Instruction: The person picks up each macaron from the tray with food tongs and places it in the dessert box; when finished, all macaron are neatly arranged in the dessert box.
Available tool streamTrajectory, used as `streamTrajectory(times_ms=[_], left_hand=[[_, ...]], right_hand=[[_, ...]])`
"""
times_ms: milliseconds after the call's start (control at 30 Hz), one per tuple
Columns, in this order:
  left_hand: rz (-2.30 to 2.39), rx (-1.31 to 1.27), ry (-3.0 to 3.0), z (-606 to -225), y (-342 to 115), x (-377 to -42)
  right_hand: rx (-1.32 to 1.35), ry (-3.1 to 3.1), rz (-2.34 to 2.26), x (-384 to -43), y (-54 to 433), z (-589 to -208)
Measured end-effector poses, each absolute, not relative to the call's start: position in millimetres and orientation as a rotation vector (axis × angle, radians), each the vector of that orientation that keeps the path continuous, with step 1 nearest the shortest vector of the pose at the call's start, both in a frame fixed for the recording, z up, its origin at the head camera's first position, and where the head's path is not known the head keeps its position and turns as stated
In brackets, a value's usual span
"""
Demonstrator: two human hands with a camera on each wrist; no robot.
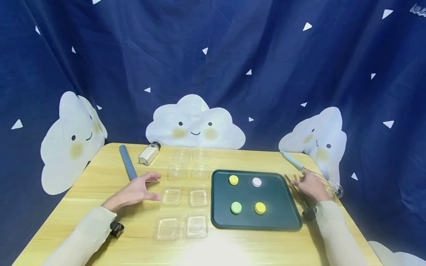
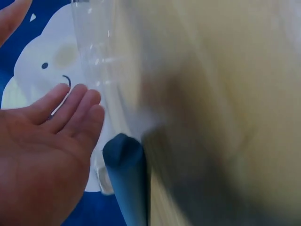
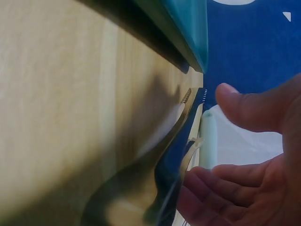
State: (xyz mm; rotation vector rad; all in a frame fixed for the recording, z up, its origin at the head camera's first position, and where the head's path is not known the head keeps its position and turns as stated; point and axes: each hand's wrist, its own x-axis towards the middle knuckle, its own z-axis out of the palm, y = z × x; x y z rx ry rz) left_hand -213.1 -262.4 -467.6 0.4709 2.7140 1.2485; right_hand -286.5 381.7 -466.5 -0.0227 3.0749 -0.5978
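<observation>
My left hand (image 1: pixel 138 190) hovers over the table with thumb and fingers spread, holding nothing. It is left of several clear plastic boxes (image 1: pixel 172 196) with raised lids, and close to the blue-grey rod (image 1: pixel 128 162). In the left wrist view its palm and fingers are extended beside that rod (image 2: pixel 126 174). My right hand (image 1: pixel 313 187) is at the right of the dark green tray (image 1: pixel 279 221), over metal tongs (image 3: pixel 171 155). Thumb and fingers stand apart on either side of the tongs; whether the fingertips touch them I cannot tell. A whisk (image 1: pixel 293 161) with a pale blue handle lies beyond.
On the tray sit two yellow macarons (image 1: pixel 233 180), a pale one (image 1: pixel 256 182) and a green one (image 1: pixel 236 207). A jar (image 1: pixel 149 153) with a dark cap lies at the back left. Behind the table (image 1: pixel 133 240) hangs a blue curtain (image 1: pixel 226 85).
</observation>
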Motion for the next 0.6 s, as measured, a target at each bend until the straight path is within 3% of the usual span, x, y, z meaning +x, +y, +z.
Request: streamTrajectory(times_ms=[600], left_hand=[[1.195,0.509,2.655,-479,-246,-216]], right_hand=[[0.003,3.043,-0.596,-272,377,-465]])
